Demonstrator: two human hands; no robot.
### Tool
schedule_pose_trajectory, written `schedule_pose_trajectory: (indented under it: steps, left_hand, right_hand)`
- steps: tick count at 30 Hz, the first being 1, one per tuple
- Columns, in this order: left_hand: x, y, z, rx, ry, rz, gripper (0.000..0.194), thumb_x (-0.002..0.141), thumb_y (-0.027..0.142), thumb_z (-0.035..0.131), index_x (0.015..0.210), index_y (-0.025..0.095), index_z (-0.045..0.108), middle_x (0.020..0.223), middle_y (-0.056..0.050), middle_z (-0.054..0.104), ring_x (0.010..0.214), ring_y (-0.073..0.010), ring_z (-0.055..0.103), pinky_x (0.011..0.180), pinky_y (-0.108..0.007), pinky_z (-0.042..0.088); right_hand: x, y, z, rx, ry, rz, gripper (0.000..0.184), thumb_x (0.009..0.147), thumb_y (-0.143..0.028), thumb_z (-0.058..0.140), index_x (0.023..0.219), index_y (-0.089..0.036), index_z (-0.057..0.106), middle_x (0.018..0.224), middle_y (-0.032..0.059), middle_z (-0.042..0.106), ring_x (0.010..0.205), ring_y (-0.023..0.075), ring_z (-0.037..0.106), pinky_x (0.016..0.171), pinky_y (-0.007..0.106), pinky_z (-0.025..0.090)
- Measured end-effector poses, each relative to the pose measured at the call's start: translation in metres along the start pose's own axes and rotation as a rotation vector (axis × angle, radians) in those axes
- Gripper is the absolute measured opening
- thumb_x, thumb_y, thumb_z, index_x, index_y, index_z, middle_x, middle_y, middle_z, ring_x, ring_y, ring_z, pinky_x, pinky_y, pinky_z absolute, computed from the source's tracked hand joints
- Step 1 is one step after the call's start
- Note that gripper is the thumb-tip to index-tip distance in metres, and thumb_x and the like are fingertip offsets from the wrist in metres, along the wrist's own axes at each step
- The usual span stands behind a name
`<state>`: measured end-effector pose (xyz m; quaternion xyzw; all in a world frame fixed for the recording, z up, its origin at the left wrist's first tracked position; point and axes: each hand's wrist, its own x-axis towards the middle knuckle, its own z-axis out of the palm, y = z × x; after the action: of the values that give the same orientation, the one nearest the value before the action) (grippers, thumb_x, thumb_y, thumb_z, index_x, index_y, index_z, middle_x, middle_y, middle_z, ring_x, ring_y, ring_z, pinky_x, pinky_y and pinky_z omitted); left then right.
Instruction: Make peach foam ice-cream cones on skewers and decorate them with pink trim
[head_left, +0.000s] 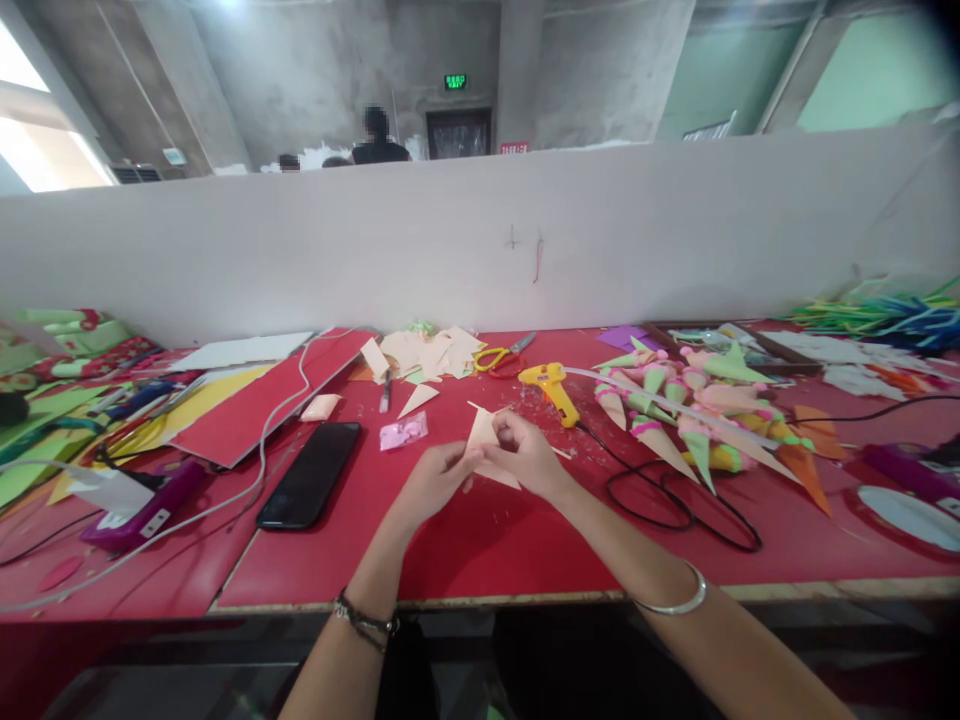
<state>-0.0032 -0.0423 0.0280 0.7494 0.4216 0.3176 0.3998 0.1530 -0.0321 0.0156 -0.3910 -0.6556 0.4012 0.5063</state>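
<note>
Lying between the person's two grips, a piece of cream paper point(482, 430) hung over the front of the red counter point(480, 565), its long axis slanting from the far left to the near right. One end stood up beyond the fingertips; the other, a pointed corner, slipped out beneath the right-hand grip point(531, 460). That grip covered the sheet's right side and seemed to hide more of it than the left-hand grip point(435, 485), which met the left edge. Both were closed, thumbs and fingers pinching the paper; the exact fold under the fingers could not be told. Just right of the paper lay a yellow glue gun point(553, 390), nearer the right-hand grip, while a pink packet point(403, 432) sat by the left one.

As for writing, a green wall sign point(455, 82) read EXIT, beneath other characters too small to make out. A red sign point(514, 149) carried pale, illegible marks. The black phone point(311, 475) showed no readable brand.
</note>
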Motion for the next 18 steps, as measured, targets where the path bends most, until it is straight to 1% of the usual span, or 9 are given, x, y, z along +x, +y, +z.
schedule_pose_trajectory:
  steps: [2,4,7,8,10,12,14,16,18]
  left_hand:
    - [0.000,0.002,0.001,0.002,-0.027,0.005,0.039,0.082,0.044,0.036,0.057,0.016,0.046,0.049,0.002,0.049,0.049,-0.0095,0.044,0.053,-0.022,0.032]
    - [0.000,0.004,0.001,-0.032,-0.057,0.008,0.041,0.083,0.042,0.033,0.056,0.016,0.048,0.049,0.001,0.053,0.051,-0.0102,0.048,0.058,-0.022,0.036]
    - [0.000,0.006,-0.001,-0.093,-0.067,-0.023,0.041,0.084,0.041,0.032,0.055,0.016,0.048,0.049,-0.001,0.058,0.051,-0.0111,0.051,0.061,-0.023,0.038]
    - [0.001,0.006,-0.002,-0.114,-0.068,-0.033,0.041,0.084,0.041,0.032,0.055,0.016,0.048,0.048,-0.001,0.058,0.050,-0.0112,0.051,0.060,-0.023,0.038]
    - [0.002,0.005,-0.006,-0.162,-0.074,-0.045,0.040,0.083,0.040,0.034,0.054,0.017,0.048,0.046,-0.002,0.059,0.048,-0.0110,0.050,0.057,-0.023,0.038]
    - [0.002,0.002,-0.010,-0.215,-0.084,-0.064,0.039,0.082,0.039,0.035,0.054,0.016,0.049,0.043,-0.001,0.057,0.045,-0.0103,0.049,0.054,-0.022,0.037]
    - [0.002,-0.001,-0.012,-0.276,-0.081,-0.103,0.038,0.082,0.039,0.036,0.055,0.016,0.050,0.040,-0.001,0.055,0.042,-0.0100,0.048,0.053,-0.023,0.037]
    - [0.001,-0.003,-0.013,-0.334,-0.076,-0.138,0.037,0.081,0.039,0.037,0.056,0.015,0.051,0.040,0.000,0.054,0.041,-0.0106,0.049,0.053,-0.024,0.038]
    - [0.000,-0.003,-0.012,-0.360,-0.079,-0.138,0.036,0.080,0.038,0.037,0.058,0.014,0.052,0.042,0.000,0.054,0.042,-0.0113,0.051,0.055,-0.025,0.040]
  right_hand:
    - [0.000,0.002,0.000,0.013,0.001,0.008,0.024,0.068,-0.030,0.059,0.074,-0.020,0.039,0.053,-0.0088,0.037,0.048,0.0068,0.035,0.046,0.020,0.027]
    - [0.000,0.003,0.000,0.036,0.005,0.018,0.021,0.073,-0.032,0.054,0.078,-0.021,0.037,0.053,-0.0086,0.037,0.047,0.0075,0.036,0.046,0.020,0.028]
    - [0.001,0.002,-0.001,0.030,0.017,-0.008,0.016,0.079,-0.030,0.046,0.090,-0.021,0.039,0.058,-0.0065,0.041,0.049,0.0089,0.040,0.049,0.022,0.033]
    - [0.001,0.000,-0.002,0.015,0.008,-0.034,0.018,0.080,-0.028,0.043,0.097,-0.021,0.039,0.061,-0.0050,0.045,0.052,0.0097,0.043,0.052,0.022,0.035]
    - [0.000,-0.002,-0.004,-0.034,-0.044,-0.114,0.024,0.083,-0.025,0.039,0.106,-0.021,0.041,0.073,-0.0005,0.051,0.066,0.0122,0.050,0.063,0.026,0.040]
    - [0.000,-0.005,-0.006,-0.100,-0.143,-0.220,0.023,0.084,-0.022,0.036,0.102,-0.022,0.050,0.082,0.0026,0.054,0.080,0.0144,0.051,0.075,0.029,0.040]
    - [0.000,-0.006,-0.007,-0.152,-0.237,-0.300,0.020,0.082,-0.021,0.041,0.092,-0.021,0.059,0.085,0.0035,0.056,0.085,0.0157,0.050,0.080,0.031,0.039]
    - [-0.001,-0.007,-0.008,-0.168,-0.268,-0.317,0.017,0.079,-0.023,0.048,0.088,-0.021,0.063,0.083,0.0035,0.057,0.082,0.0159,0.051,0.078,0.031,0.039]
    - [-0.001,-0.006,-0.007,-0.149,-0.245,-0.280,0.015,0.077,-0.027,0.052,0.084,-0.020,0.064,0.081,0.0034,0.057,0.079,0.0155,0.051,0.074,0.030,0.040]
